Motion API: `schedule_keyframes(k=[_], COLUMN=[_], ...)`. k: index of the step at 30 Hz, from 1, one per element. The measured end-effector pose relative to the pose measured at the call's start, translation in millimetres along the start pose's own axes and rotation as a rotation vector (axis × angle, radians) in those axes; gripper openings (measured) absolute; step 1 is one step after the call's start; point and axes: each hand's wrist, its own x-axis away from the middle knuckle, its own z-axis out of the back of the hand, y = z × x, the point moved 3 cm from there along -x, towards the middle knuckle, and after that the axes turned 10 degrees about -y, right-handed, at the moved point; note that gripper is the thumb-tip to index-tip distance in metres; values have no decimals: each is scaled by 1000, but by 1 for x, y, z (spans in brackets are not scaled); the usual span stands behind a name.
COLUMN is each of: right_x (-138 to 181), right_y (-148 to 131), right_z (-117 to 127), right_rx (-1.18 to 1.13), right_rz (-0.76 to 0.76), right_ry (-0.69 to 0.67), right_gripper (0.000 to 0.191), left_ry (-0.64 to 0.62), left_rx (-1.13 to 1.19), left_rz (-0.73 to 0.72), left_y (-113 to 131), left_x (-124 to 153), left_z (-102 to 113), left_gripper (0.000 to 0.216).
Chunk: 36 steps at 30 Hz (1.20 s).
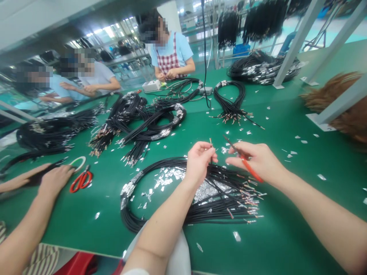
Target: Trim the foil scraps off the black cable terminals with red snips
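Observation:
My left hand [200, 160] pinches the end of a black cable, and its thin coloured wires [211, 142] stick up past the fingertips. To the right, my right hand [254, 158] is closed on a pair of red-handled scissors [251, 170], with the dark blades pointing up and left toward the wires. A gap separates the blades from the cable end. Beneath both hands lies a looped bundle of black cables [215, 215], its stripped ends fanned out to the right. Silvery foil scraps [205, 193] are heaped inside the loop.
Coiled black cable bundles [160, 120] lie across the green table [286, 229]. At left, a co-worker's hand [56, 177] rests near another pair of red scissors [82, 181] and a tape roll [78, 163]. White metal posts [344, 101] rise at right. Several people sit opposite.

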Motion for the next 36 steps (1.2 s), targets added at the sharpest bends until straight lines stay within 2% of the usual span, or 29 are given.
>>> schedule_keyframes(k=[2, 5, 11, 19, 26, 36], right_x=[-1, -3, -7, -7, -5, -5], right_y=[2, 8, 12, 3, -3, -4], right_z=[1, -2, -10, -10, -10, -10], right_rx=[295, 604, 988, 1165, 1229, 1259], right_rz=[92, 162, 251, 291, 282, 268], right_ry=[48, 70, 190, 235, 219, 156], right_gripper=[26, 23, 23, 27, 26, 20], left_ry=[19, -4, -147, -210, -132, -107], left_rx=[-17, 2, 149, 239, 195, 144], left_rz=[32, 96, 269, 335, 290, 264], left_y=[-3, -4, -3, -3, -4, -3], left_x=[-1, -1, -1, -1, -2, -2], left_z=[3, 4, 1, 2, 3, 2], left_gripper=[24, 24, 24, 21, 24, 26])
